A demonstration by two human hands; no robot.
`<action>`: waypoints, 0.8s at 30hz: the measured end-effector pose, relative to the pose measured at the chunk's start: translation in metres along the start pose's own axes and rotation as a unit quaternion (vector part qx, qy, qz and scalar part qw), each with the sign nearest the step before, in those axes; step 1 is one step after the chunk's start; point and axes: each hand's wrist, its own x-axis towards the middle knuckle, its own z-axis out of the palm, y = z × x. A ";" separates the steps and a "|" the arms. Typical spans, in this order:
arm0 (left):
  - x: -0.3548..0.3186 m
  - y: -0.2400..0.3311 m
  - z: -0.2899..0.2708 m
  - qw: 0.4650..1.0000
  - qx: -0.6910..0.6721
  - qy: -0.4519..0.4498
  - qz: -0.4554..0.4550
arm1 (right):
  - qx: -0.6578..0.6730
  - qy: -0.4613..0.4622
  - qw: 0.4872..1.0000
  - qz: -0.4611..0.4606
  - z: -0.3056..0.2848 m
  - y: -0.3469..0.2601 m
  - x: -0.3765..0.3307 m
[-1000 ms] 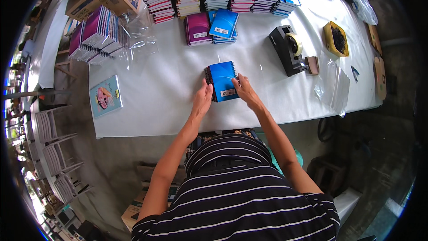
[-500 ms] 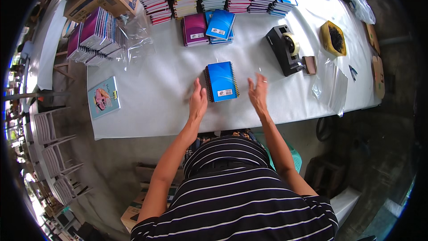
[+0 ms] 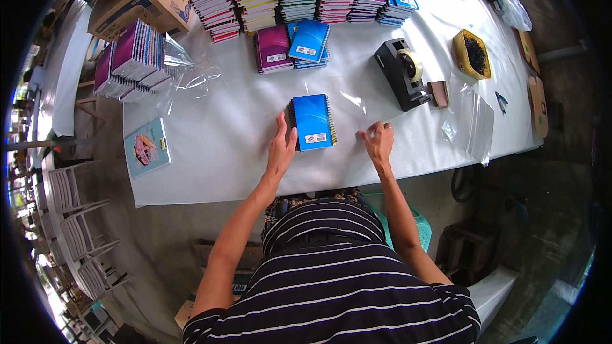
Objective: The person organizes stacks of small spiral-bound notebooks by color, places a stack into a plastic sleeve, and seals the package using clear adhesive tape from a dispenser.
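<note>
Rectangular, blue-covered, wire-bound notebook stack [image 3: 312, 120] is lying between the fingers.
Left hand [image 3: 279, 151]: fingers are resting released, right beside the stack; right hand [image 3: 380, 145]: fingers are sitting curled, apart from it; whether grasping anything, I cannot tell.

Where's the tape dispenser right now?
In the head view, the tape dispenser is right of centre on the table, beyond the right hand and left of the yellow container, a small brown object beside its near end.

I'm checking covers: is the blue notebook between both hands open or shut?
Shut: the blue notebook lies flat, its whole cover facing up.
</note>
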 end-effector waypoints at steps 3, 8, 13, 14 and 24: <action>0.004 0.018 0.021 0.994 0.002 -0.045 -0.099 | 0.026 -0.056 0.998 -0.017 0.003 0.019 0.007; 0.004 -0.001 0.027 0.989 -0.112 -0.027 -0.096 | 0.429 -0.177 0.884 0.056 -0.031 -0.022 0.006; 0.005 -0.005 0.035 0.983 -0.162 -0.001 -0.086 | 0.380 -0.184 0.891 -0.168 -0.040 -0.083 -0.021; 0.006 -0.005 0.036 0.979 -0.184 0.005 -0.090 | 0.342 -0.193 0.901 -0.185 -0.032 -0.094 -0.029; 0.009 0.010 0.038 0.991 -0.023 0.066 -0.113 | 0.317 -0.473 0.760 -0.313 -0.070 -0.082 -0.012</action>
